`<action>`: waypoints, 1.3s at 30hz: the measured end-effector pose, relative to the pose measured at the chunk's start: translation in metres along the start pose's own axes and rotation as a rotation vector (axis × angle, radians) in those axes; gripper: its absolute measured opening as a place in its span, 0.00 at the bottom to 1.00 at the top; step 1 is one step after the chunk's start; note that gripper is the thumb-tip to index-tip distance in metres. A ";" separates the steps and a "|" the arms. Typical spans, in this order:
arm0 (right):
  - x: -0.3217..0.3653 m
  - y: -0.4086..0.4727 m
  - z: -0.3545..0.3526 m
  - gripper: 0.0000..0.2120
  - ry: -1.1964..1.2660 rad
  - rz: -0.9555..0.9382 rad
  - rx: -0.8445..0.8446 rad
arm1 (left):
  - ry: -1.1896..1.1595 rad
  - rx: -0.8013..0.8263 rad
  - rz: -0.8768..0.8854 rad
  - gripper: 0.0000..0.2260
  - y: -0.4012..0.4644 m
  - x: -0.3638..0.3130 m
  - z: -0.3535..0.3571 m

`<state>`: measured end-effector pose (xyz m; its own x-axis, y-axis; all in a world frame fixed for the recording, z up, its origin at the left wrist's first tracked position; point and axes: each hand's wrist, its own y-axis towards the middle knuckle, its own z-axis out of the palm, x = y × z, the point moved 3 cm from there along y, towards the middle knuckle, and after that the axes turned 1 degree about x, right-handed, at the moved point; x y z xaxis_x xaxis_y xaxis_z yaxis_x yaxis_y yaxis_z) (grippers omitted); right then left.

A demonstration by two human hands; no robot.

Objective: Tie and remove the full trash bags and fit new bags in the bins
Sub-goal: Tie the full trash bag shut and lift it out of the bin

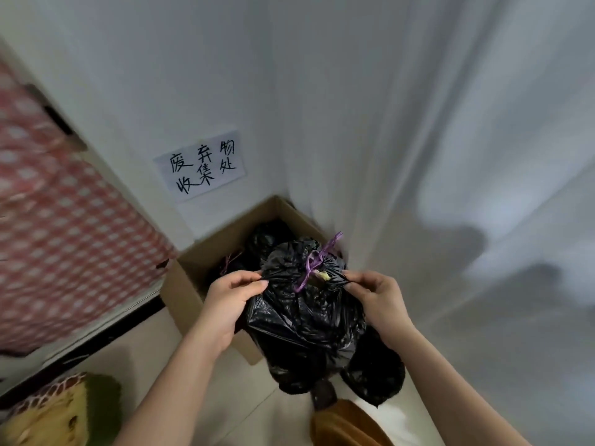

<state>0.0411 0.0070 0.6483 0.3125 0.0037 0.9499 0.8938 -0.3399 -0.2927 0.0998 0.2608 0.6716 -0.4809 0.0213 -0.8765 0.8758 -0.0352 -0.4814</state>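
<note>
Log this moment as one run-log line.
left hand: pinches black trash bag | right hand: pinches bag | purple tie: knotted | cardboard box: behind

Both my bare forearms reach up from the lower edge of the frame toward its middle. My left hand (pixel 230 299) has thumb and forefinger pinched together, the other fingers curled beneath. My right hand (pixel 375 299) mirrors it, apparently pinching too, though its fingertips are partly hidden.

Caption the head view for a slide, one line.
Both hands, left and right, pinch the crinkled black plastic trash bag with purple drawstring over a brown cardboard box.
</note>
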 end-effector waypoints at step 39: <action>-0.199 0.370 0.338 0.12 -0.413 0.256 0.491 | 0.004 -0.574 -0.369 0.09 0.361 0.198 -0.163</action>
<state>0.4183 0.1985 0.3135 0.5430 0.3712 0.7532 0.7872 0.0871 -0.6105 0.3270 0.4156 0.3245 -0.7532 -0.0663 -0.6544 0.5377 0.5110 -0.6707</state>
